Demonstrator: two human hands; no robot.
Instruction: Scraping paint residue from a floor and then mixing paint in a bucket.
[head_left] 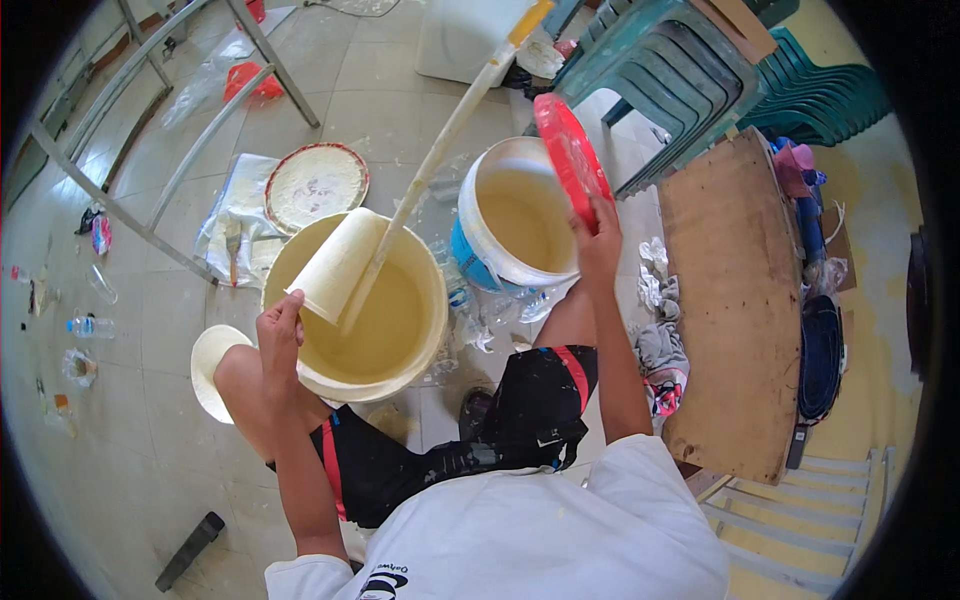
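Note:
My left hand point(283, 325) pinches the rim of a cream-coated cylindrical container point(348, 258), which lies tilted over a large bucket point(436, 335) of cream, paint-like liquid. A long, paint-smeared stick point(430, 160) leans in that liquid, its upper end pointing away to the right. In my right hand point(598, 238) is a round red lid point(572, 150), gripped by its near edge and held up on edge. Beside and partly below the lid stands a white bucket point(468, 205) with a blue side, holding similar cream liquid. The fingertips behind the lid are partly hidden.
A paint-covered round lid point(317, 188) and a brush point(233, 250) lie beyond the large bucket. Metal scaffold bars point(180, 180) rise at left. Stacked green chairs point(670, 85) and a wooden board point(735, 310) stand at right. Bottles point(90, 327) litter the left floor.

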